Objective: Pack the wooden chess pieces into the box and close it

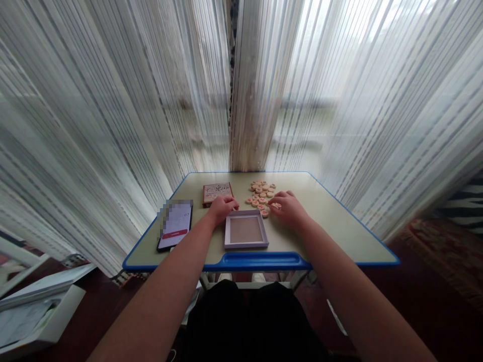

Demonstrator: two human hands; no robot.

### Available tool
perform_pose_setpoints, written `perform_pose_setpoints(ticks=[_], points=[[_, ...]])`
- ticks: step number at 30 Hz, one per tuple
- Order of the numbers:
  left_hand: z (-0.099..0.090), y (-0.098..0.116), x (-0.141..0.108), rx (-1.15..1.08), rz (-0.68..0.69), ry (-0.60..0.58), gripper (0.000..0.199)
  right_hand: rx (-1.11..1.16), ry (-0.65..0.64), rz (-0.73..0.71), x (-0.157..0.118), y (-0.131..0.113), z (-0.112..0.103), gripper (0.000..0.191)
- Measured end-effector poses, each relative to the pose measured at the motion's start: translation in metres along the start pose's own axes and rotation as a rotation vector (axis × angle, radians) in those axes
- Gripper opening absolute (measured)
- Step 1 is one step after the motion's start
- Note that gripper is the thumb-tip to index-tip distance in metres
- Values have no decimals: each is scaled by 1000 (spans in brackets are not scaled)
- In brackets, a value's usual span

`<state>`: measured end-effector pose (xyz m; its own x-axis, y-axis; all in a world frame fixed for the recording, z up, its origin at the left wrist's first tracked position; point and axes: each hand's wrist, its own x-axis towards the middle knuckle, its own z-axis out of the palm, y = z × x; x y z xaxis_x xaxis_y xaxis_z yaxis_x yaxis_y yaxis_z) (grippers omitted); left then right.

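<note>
On your far left, an open white box (62, 317) is sitting on the floor, papers showing inside. Next, a phone (176, 225) is lying at the left side of the blue-edged table (332, 226), its screen lit and partly pixelated. Farther back and to its right, a printed box (218, 191) is resting flat, dark writing showing on its top. Your left hand (223, 207) is hovering or resting at that box's near right corner, close to the far left corner of the shallow tray; contact is not clear. Its fingers are curling close together; whether they are pinching anything, you cannot tell from this view. The tray (227, 235) is lying open side up in front of you, between your forearms, its flat bottom showing. Beyond its far right corner, round pieces (262, 189) are lying in a loose group, some overlapping at the back, several nearer ones showing red marks. Your right hand (289, 207) is reaching over the near right pieces, fingers bending downward at them; whether it is pinching one, you cannot tell. At far right, a striped cloth (462, 201) is showing beside the curtain (385, 151).
</note>
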<state>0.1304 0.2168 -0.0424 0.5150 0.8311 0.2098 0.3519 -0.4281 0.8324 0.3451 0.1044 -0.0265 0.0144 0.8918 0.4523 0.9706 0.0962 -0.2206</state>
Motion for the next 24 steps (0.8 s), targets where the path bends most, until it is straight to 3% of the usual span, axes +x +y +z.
perform_pose_setpoints(ticks=[5, 10, 12, 14, 18, 24], points=[[-1, 2, -1, 8, -3, 1, 24, -57, 58, 200, -1, 6, -5, 21], [-1, 4, -5, 46, 29, -24, 23, -65, 30, 602, -1, 15, -14, 31], [0, 3, -6, 64, 42, -47, 23, -54, 20, 695, -1, 21, -15, 35], [0, 3, -6, 70, 53, -79, 24, -55, 30, 683, 0, 26, -13, 39], [-1, 7, -8, 83, 37, -98, 35, -53, 78, 499, 1, 32, -4, 46], [-2, 13, -12, 83, 11, -52, 44, -31, -36, 308, 3, 29, 8, 39]])
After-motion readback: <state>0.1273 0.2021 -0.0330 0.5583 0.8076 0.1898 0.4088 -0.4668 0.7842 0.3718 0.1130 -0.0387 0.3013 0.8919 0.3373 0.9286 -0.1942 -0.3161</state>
